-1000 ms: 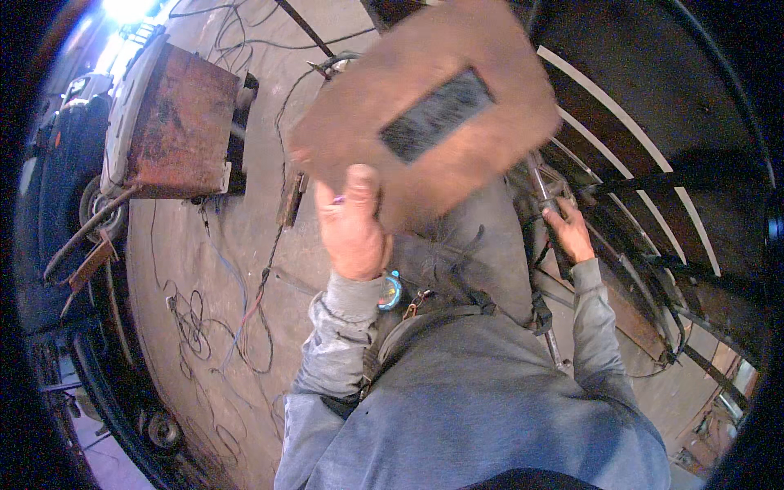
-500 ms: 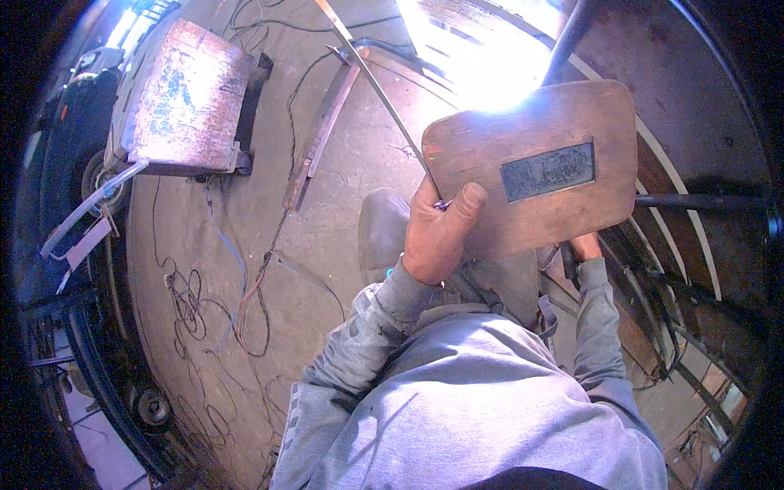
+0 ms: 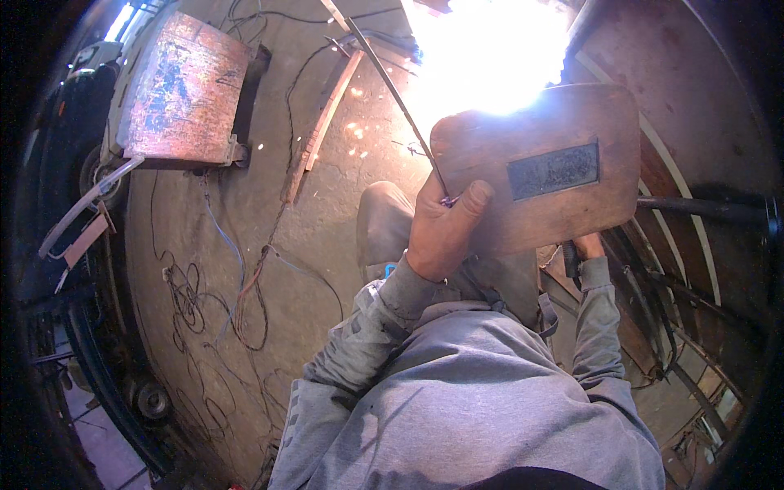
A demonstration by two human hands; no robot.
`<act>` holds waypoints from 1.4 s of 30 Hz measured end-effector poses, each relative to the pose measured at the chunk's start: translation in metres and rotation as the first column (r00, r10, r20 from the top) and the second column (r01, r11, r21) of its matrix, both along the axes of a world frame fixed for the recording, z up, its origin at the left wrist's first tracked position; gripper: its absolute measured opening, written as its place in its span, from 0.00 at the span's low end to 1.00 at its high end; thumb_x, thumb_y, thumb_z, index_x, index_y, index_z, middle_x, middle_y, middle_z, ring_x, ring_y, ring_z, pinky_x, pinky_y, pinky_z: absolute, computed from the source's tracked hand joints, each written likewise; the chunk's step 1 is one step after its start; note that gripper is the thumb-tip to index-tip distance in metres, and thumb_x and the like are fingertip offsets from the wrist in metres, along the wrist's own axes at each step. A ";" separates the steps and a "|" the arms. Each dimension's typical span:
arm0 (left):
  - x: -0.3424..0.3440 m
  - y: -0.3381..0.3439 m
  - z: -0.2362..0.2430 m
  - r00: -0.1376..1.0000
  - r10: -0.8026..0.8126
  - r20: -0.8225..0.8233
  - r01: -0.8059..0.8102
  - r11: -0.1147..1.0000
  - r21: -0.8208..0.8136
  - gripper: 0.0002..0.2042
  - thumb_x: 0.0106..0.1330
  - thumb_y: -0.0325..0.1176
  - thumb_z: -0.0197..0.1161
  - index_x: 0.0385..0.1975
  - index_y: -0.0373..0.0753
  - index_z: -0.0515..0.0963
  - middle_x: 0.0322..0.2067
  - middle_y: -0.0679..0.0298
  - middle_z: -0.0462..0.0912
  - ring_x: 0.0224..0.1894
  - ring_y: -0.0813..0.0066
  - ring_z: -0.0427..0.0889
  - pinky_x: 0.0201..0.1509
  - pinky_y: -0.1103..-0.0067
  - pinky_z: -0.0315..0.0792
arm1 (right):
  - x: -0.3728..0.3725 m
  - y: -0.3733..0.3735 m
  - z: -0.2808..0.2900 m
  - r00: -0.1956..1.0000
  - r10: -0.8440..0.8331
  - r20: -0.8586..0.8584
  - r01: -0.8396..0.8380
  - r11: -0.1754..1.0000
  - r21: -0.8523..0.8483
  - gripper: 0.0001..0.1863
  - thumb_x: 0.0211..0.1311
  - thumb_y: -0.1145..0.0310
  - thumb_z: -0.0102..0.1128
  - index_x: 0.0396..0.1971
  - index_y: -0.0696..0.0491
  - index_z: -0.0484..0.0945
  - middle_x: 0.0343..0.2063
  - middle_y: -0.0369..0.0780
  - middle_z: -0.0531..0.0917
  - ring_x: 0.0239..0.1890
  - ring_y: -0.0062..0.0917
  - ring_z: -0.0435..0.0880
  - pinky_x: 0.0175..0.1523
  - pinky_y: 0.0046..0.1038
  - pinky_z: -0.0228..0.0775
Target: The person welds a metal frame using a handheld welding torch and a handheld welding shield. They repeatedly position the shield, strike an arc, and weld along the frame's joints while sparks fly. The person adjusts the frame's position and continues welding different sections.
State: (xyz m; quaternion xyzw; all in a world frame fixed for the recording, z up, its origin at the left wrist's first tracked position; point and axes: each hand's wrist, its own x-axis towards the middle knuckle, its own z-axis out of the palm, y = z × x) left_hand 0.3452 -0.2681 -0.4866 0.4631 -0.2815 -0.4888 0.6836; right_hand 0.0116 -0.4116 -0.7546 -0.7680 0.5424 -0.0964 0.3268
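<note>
My left hand point(image 3: 445, 224) is closed around the edge of a brown wooden welding shield point(image 3: 474, 167) with a dark rectangular window point(image 3: 554, 171). A thin metal rod point(image 3: 388, 91) also runs out of this hand toward the upper left. Lower right of the shield, my right hand point(image 3: 588, 247) is partly covered by it. Its fingers curl around the black ribbed handle of a welding electrode holder point(image 3: 571, 260); the front of the holder is hidden behind the shield. A blinding white welding arc point(image 3: 490, 61) glares just beyond the shield's top edge, hiding the work there.
A rusty box-shaped machine point(image 3: 184, 94) stands at the far left. A narrow reddish bar point(image 3: 322, 126) lies on the concrete floor, near tangled cables point(image 3: 192, 302). Dark curved metal framework point(image 3: 694, 204) rises on the right. Sparks point(image 3: 355, 135) scatter left of the glare.
The glare has grown larger and brighter, and sparks now fly over the floor. The shield and my left hand have shifted slightly right. The right hand has hardly moved.
</note>
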 end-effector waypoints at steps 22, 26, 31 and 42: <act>-0.004 0.000 -0.006 0.999 -0.015 -0.050 0.015 1.000 0.003 0.32 0.71 0.50 0.70 0.64 0.33 0.71 0.56 0.60 0.81 0.57 0.72 0.80 0.61 0.73 0.75 | -0.007 -0.007 -0.026 0.990 -0.037 0.138 0.020 0.992 0.127 0.32 0.77 0.57 0.55 0.74 0.54 0.63 0.76 0.45 0.62 0.77 0.38 0.58 0.79 0.39 0.50; -0.002 0.002 -0.006 0.999 -0.022 -0.036 0.023 1.000 0.002 0.30 0.71 0.50 0.70 0.63 0.33 0.72 0.55 0.61 0.82 0.57 0.73 0.80 0.61 0.74 0.75 | -0.007 -0.008 -0.031 0.985 -0.066 0.159 0.040 0.987 0.158 0.33 0.78 0.59 0.56 0.76 0.53 0.60 0.77 0.43 0.60 0.77 0.35 0.57 0.81 0.37 0.46; -0.004 0.000 -0.007 0.999 -0.019 -0.028 0.019 1.000 0.005 0.28 0.72 0.48 0.69 0.63 0.34 0.73 0.55 0.62 0.82 0.56 0.74 0.80 0.61 0.74 0.75 | -0.008 -0.012 -0.040 0.989 -0.020 0.147 0.018 1.000 0.011 0.31 0.75 0.51 0.55 0.68 0.56 0.71 0.70 0.48 0.71 0.74 0.40 0.65 0.75 0.39 0.57; -0.006 -0.001 -0.008 0.997 -0.031 -0.065 0.030 1.000 -0.007 0.26 0.74 0.45 0.68 0.63 0.35 0.73 0.54 0.63 0.82 0.55 0.75 0.79 0.60 0.74 0.75 | 0.024 0.000 0.031 0.939 -0.205 0.278 0.110 0.941 0.321 0.32 0.66 0.52 0.67 0.59 0.62 0.76 0.58 0.48 0.80 0.60 0.38 0.76 0.66 0.37 0.66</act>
